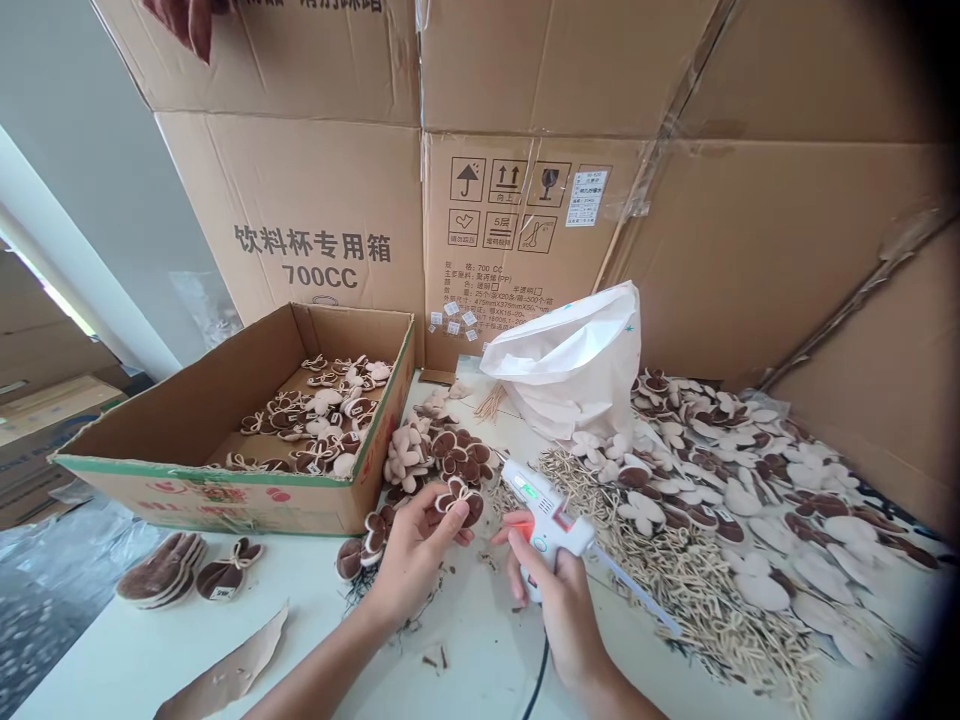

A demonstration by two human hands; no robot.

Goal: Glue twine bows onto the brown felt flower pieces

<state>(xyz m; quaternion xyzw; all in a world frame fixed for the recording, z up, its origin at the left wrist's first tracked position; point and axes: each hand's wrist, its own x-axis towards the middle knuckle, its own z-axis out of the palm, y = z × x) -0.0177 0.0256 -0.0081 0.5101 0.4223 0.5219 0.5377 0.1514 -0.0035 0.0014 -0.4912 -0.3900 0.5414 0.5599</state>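
Pinched between the thumb and fingers of my left hand (420, 545) is a small brown plush piece (466, 500) with a pale edge and a cord bow on it. My right hand (551, 570) grips a white hot glue gun (541, 510) by its handle, its nozzle pointing up and to the left. A clear glue stick (637, 590) sticks out of the gun's back end, and a dark cable (538, 675) runs down from the handle. Just beyond my left hand are stacks of brown and cream plush pieces (461, 455).
At the left stands a cardboard box (247, 500) with finished-looking bow pieces inside. A heap of short cords (697, 590) and many plush cutouts (750, 490) cover the right side. A white bag (577, 370) stands behind; large cardboard panels (525, 230) wall off the back.
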